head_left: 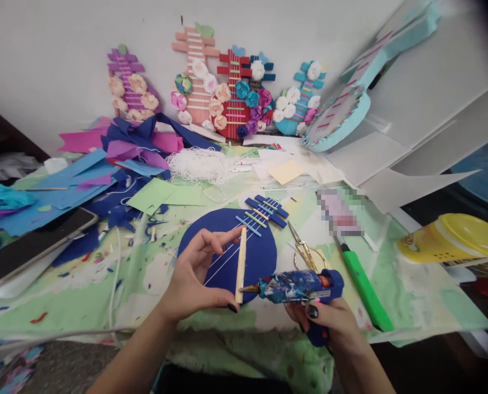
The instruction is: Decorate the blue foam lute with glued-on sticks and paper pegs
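Note:
Between the thumb and fingers of my left hand [201, 265] a pale wooden stick [241, 262] is held by its two ends. My right hand [330, 323] grips a blue glue gun [297, 285], and its nozzle meets the stick near the lower end. Beneath both lies a dark blue guitar-shaped cutout [266, 257] with white strings along it. Several coloured sticks [249, 225] cross those strings on the neck. Gold-handled scissors [307, 254] rest just right of the cutout, partly behind the glue gun.
Decorated paper guitars [231, 98] lean on the wall. White string [198, 164] and paper scraps [141, 137] cover the back left. A phone [39, 241] lies left, a green-handled cutter [367, 290] right, near a yellow cup [453, 238]. A cable [113, 284] crosses the table's left side.

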